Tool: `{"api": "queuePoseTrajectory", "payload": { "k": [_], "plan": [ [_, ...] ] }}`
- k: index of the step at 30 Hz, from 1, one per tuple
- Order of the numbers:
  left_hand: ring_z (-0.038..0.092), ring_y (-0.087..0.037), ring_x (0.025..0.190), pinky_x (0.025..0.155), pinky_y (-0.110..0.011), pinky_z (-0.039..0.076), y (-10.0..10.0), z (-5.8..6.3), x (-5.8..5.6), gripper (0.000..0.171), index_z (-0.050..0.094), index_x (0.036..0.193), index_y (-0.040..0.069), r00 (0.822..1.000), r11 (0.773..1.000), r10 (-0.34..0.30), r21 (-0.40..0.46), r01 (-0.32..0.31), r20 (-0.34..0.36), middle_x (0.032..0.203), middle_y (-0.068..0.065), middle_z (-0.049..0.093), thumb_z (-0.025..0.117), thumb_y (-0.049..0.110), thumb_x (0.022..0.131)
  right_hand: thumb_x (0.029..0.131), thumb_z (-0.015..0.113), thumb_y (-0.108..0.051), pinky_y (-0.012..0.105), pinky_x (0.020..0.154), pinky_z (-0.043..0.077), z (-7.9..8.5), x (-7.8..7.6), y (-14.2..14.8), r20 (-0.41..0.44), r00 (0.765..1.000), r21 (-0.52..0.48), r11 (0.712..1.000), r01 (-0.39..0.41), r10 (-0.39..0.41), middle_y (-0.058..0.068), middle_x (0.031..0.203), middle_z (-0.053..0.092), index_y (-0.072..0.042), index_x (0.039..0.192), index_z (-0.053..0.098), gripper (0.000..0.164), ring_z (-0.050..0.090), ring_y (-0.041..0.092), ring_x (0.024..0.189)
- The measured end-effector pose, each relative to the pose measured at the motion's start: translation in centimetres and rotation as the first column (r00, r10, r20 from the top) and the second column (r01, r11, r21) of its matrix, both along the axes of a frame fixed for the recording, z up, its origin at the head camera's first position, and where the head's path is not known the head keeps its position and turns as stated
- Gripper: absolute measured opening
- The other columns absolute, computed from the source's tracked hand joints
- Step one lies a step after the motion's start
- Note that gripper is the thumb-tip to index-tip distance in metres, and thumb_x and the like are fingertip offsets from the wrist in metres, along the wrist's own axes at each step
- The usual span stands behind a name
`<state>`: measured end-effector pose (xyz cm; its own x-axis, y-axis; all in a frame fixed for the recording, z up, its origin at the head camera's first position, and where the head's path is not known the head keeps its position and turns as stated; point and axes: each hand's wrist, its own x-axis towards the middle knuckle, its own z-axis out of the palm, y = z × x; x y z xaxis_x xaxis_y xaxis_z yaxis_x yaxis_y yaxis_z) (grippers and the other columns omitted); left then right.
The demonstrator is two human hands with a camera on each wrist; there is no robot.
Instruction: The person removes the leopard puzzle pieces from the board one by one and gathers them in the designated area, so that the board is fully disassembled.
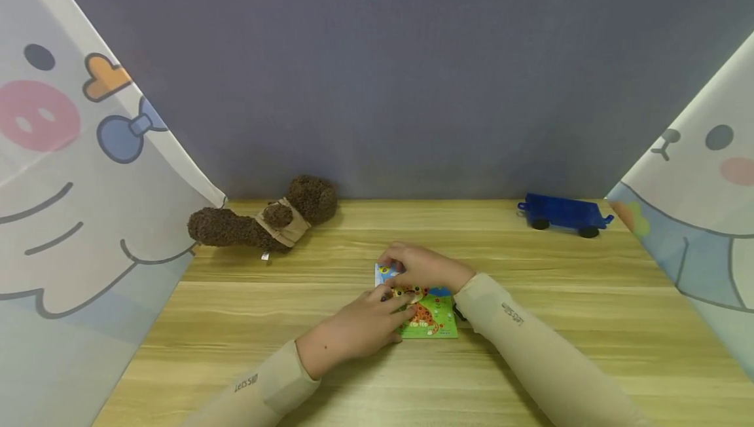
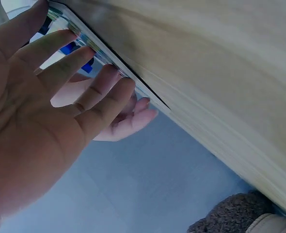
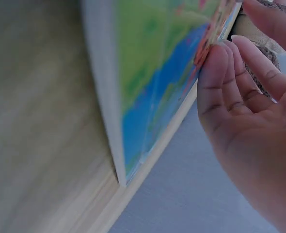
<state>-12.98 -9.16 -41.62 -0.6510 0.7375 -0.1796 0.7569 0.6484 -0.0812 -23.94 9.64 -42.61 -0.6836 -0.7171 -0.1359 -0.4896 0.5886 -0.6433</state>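
A flat, square picture board (image 1: 446, 329), with a spotted leopard on green grass and blue sky, lies on the wooden table. My left hand (image 1: 366, 323) is over its left side, fingers spread and fairly straight, fingertips on the picture. Across the board's upper part reaches my right hand (image 1: 425, 266), its fingertips at the upper left corner area. In the right wrist view, those fingers (image 3: 213, 73) lean together against the printed face of the board (image 3: 157, 63). The left wrist view has the left fingers (image 2: 104, 92) along the board's edge. Both hands hide part of the picture.
A brown plush toy (image 1: 312, 199) with a beige cloth band lies at the back left of the table (image 1: 247, 322). At the back right stands a blue toy wagon (image 1: 559, 212) with black wheels. A grey wall (image 1: 400, 86) closes the back, printed cloths both sides.
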Motion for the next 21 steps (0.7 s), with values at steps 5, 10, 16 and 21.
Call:
{"api": "queuePoseTrajectory", "payload": {
  "k": [5, 10, 16, 21],
  "plan": [
    [0.036, -0.025, 0.159, 0.117, -0.043, 0.054, 0.0, 0.0, 0.2, 0.059, 0.046, 0.164, 0.028, 1.0, 1.0, -0.006, -0.022, 0.006, -0.003, 0.174, 0.005, 0.038, 0.059, 0.046, 0.109, 0.101, 0.077, -0.027, 0.033, 0.097, 0.056, -0.2, -0.3, -0.2, 0.02, 1.0, 0.017, 1.0, 0.015, -0.015, -0.002, 0.132, 0.062, -0.013, 0.135, 0.069, 0.038, 0.06, 0.015, 0.11],
    [0.033, -0.025, 0.163, 0.122, -0.041, 0.05, -0.1, 0.1, 0.2, 0.06, 0.043, 0.166, 0.03, 1.0, 0.999, -0.011, -0.038, 0.011, -0.003, 0.175, 0.005, 0.038, 0.056, 0.046, 0.11, 0.1, 0.079, -0.027, 0.036, 0.1, 0.056, 0.0, -0.5, -0.2, 0.038, 0.999, 0.035, 0.999, 0.015, -0.017, -0.001, 0.131, 0.061, -0.013, 0.13, 0.07, 0.034, 0.06, 0.015, 0.111],
    [0.033, -0.022, 0.162, 0.129, -0.036, 0.041, -0.3, -0.1, 0.1, 0.06, 0.04, 0.167, 0.031, 0.999, 0.996, -0.029, -0.083, 0.026, -0.028, 0.176, 0.007, 0.035, 0.052, 0.049, 0.111, 0.1, 0.079, -0.03, 0.037, 0.1, 0.054, 0.0, -0.9, -0.4, 0.071, 0.997, 0.044, 0.999, -0.005, 0.002, 0.0, 0.129, 0.059, -0.016, 0.128, 0.069, 0.033, 0.058, 0.016, 0.112],
    [0.038, -0.021, 0.159, 0.13, -0.033, 0.038, -0.2, -0.3, 0.0, 0.058, 0.042, 0.166, 0.03, 0.997, 0.995, -0.044, -0.092, 0.038, -0.062, 0.175, 0.007, 0.037, 0.051, 0.048, 0.112, 0.1, 0.078, -0.031, 0.038, 0.098, 0.052, 0.1, -1.2, -0.4, 0.102, 0.995, 0.041, 0.999, -0.003, -0.002, 0.001, 0.126, 0.056, -0.019, 0.127, 0.067, 0.032, 0.054, 0.018, 0.11]
  ]
}}
